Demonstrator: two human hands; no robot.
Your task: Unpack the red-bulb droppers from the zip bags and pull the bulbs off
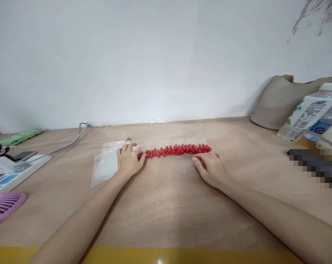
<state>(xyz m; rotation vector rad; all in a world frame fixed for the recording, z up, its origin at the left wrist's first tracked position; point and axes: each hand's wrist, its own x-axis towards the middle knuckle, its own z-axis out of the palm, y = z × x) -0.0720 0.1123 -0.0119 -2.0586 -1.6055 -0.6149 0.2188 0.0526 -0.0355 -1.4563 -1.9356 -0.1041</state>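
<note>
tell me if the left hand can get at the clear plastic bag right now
Likely yes: the left hand overlaps the right side of the clear plastic bag in view, and the bag's left part lies uncovered.

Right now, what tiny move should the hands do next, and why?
Maybe the left hand should pinch one red tip beside its thumb: it looks close, and red tips there seem less crowded than farther right.

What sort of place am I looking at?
Probably an informal workspace: red-bulbed droppers lined up on a wood-toned tabletop against a white wall, with a power strip at the left.
</note>
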